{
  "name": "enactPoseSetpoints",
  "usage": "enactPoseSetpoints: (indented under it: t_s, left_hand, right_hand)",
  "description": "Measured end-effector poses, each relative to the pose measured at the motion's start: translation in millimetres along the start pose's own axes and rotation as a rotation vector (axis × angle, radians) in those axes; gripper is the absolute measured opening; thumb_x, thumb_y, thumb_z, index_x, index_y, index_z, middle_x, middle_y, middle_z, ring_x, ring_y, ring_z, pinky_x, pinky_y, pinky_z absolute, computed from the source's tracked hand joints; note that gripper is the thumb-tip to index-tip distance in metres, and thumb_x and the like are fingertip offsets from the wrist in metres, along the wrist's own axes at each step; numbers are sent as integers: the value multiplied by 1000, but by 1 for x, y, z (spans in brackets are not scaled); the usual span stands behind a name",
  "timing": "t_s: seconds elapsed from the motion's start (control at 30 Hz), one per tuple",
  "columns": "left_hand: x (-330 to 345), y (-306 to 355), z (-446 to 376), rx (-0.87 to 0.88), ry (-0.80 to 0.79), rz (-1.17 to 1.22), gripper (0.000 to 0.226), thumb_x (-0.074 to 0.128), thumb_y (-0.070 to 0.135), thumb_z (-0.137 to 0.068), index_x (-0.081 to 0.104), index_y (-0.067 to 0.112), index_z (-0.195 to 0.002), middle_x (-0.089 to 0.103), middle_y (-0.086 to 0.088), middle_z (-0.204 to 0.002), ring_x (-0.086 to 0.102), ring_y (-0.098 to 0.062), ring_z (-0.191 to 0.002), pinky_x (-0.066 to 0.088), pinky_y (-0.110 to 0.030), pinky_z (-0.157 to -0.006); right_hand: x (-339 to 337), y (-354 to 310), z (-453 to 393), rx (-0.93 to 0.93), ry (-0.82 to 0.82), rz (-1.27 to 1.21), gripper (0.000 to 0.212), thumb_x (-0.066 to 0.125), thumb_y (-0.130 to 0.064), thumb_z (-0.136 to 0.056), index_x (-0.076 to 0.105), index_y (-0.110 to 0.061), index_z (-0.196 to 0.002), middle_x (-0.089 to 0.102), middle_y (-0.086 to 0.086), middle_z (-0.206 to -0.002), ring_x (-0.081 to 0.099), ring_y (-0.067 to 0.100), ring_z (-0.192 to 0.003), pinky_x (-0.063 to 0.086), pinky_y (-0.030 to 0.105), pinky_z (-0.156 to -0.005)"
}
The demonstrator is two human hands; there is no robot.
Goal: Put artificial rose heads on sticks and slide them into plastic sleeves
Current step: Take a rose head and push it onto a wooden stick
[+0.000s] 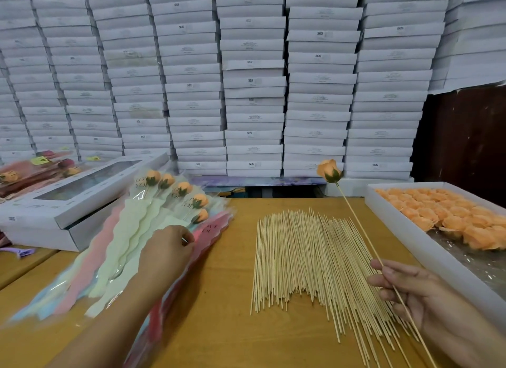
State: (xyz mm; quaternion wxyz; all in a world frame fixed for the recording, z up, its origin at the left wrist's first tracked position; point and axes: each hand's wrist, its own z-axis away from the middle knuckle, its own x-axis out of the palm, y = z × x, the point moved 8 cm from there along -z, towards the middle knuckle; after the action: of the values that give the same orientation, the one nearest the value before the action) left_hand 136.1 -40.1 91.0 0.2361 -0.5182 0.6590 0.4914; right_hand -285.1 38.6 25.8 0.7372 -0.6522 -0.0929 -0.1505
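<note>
- Orange artificial rose head [329,171] topped a thin wooden stick [364,234] pinched in your right hand [410,293], above the table's right edge.
- Your left hand [167,248] pinched a clear plastic sleeve [175,225] near the left edge.

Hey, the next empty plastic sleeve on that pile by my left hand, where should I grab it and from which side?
Pinch the top pink sleeve at its scalloped open edge, coming from the right, the side nearest the left hand. Judging by the fanned pile, only that edge is exposed; the finished roses cover the rest, and the right hand holds the stick.
</note>
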Motion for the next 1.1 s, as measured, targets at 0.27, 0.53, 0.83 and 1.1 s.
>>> enactPoseSetpoints:
  t_s: [0.27,0.53,0.83,1.1]
  left_hand:
    - [36,50,36,208,-287,-240,7,57,28,-94,63,31,-96,66,8,-103,62,-13,-93,54,-27,-76]
    - [50,47,29,68,-364,-60,39,57,61,-91,70,24,-95,67,10,-99,59,-6,-85,51,-29,-76]
    - [80,40,17,-22,-351,-99,64,70,44,-83,44,20,-136,60,8,-101,55,-10,-80,44,-27,-66]
    - [83,38,10,-121,-327,26,89,82,46,-70,39,26,-146,61,1,-122,59,-22,-110,54,-38,-93]
  right_hand:
    - [1,-1,0,-5,2,2,39,64,-10,-70,69,2,-107,73,17,-77,62,13,-48,41,18,-33]
    - [1,-1,0,2,-2,2,38,65,-10,-71,70,1,-107,73,17,-80,63,14,-50,43,19,-35]
    - [0,1,-1,9,10,-4,37,64,-11,-70,70,0,-105,73,16,-78,63,13,-49,42,18,-34]
    - [-1,1,-1,-4,2,5,36,66,-13,-71,71,-1,-104,74,16,-80,63,13,-50,42,18,-35]
